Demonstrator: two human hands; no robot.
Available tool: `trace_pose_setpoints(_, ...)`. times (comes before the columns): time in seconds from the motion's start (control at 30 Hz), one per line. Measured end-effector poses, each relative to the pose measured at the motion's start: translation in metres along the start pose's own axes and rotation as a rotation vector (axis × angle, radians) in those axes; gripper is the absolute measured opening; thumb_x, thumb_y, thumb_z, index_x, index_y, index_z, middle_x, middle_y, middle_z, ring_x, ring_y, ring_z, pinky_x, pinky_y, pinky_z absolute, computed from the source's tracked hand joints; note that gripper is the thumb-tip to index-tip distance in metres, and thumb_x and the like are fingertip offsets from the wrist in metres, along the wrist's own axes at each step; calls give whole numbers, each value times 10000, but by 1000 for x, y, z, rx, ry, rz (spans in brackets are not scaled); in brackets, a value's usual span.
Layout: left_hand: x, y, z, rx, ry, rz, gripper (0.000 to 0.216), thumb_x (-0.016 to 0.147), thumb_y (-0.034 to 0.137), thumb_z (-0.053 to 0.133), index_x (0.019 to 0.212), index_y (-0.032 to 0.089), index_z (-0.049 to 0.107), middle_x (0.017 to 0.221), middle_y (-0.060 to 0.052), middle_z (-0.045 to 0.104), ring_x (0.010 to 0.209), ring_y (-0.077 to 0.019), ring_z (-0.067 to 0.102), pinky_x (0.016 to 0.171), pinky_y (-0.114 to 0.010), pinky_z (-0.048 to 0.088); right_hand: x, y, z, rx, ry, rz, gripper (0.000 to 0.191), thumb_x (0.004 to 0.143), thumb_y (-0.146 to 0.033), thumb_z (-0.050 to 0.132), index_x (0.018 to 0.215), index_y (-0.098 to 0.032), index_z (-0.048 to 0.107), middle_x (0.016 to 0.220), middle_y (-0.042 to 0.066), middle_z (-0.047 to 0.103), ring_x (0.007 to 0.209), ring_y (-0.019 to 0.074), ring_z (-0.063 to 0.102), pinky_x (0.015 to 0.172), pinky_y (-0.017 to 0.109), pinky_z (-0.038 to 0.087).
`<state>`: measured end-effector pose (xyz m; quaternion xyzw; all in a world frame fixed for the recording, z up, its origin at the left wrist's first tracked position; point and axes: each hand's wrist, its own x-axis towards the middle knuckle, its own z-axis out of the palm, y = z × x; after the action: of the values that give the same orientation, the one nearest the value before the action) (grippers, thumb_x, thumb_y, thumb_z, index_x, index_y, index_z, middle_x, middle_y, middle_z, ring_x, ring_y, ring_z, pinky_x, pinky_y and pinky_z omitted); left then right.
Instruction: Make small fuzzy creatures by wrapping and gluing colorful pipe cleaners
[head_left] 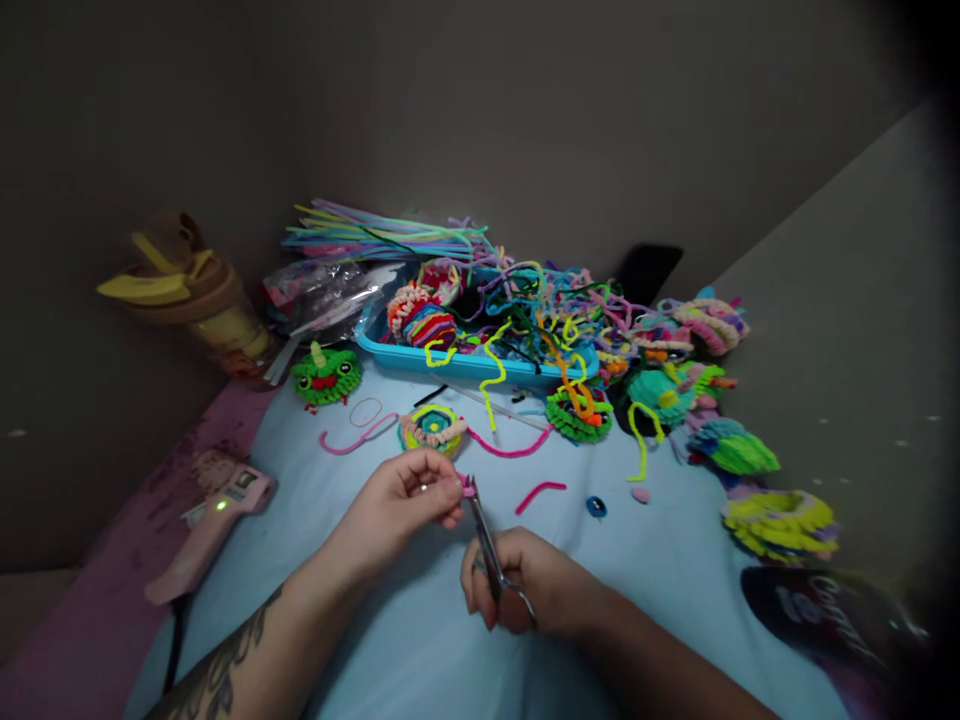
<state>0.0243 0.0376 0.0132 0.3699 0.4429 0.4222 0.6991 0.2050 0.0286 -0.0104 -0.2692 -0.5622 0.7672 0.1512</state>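
My left hand (420,490) pinches a short pink pipe cleaner (466,487) between thumb and fingers. My right hand (517,578) is closed around the handles of metal scissors (486,540); their tips meet the pink piece right beside my left fingertips. Just beyond my left hand lies a round coiled pipe-cleaner piece (433,430) in yellow, teal and peach. A loose magenta strand (540,492) rests to the right of the scissors, and a longer pink strand (510,452) curves behind them.
A blue tray (472,368) overflows with tangled pipe cleaners. A pink glue gun (217,520) with a lit green light lies left. A green fuzzy figure (326,375) sits near the tray. Several colourful fuzzy pieces line the right side, above a dark bottle (825,615).
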Motion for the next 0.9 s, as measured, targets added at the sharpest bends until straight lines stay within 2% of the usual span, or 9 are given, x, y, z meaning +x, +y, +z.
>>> trace_pose_setpoints(0.2,0,-1,2,6,-68,-52,292,638,358,747,693,128,575,555,23,556,478,-69,488,492,-191,382,-1,10,-2,183,-188,106,443,643,-547,672,709,-119,579,756,25,545,566,70,489,475,176,355)
trace_pose_setpoints(0.37,-3,2,5,35,-94,-74,279,630,345,744,662,122,579,541,14,555,494,-77,490,500,-198,384,1,20,-1,270,-235,66,520,605,-587,691,781,-105,606,837,59,562,644,95,520,450,158,385)
trace_pose_setpoints(0.47,-4,4,6,56,-92,-64,271,636,341,738,654,117,587,542,9,553,503,-80,489,509,-203,388,4,23,5,360,-209,54,574,582,-633,683,766,-94,607,762,45,553,558,83,494,393,160,382)
trace_pose_setpoints(0.57,-4,3,5,68,-78,-49,269,641,342,733,651,116,587,543,13,548,502,-75,480,511,-200,386,6,27,9,435,-162,31,566,672,-659,594,680,-94,582,703,45,558,439,52,435,345,168,343)
trace_pose_setpoints(0.63,-4,2,5,80,-66,-39,265,646,341,727,656,117,587,548,14,549,505,-74,479,511,-197,384,6,31,10,416,-151,-47,594,686,-689,559,623,-98,575,695,51,567,416,42,421,351,171,325)
trace_pose_setpoints(0.77,-4,2,5,105,-44,-21,270,648,353,721,654,121,582,549,17,546,506,-74,478,509,-193,383,5,37,9,369,-156,-175,712,615,-820,474,553,-117,574,636,36,558,414,41,387,373,177,294)
trace_pose_setpoints(0.9,-4,3,5,130,-13,6,276,656,367,712,647,125,580,551,16,543,504,-75,475,510,-195,383,1,31,7,281,-42,-226,684,649,-778,500,423,-133,506,499,26,505,446,72,403,441,213,303)
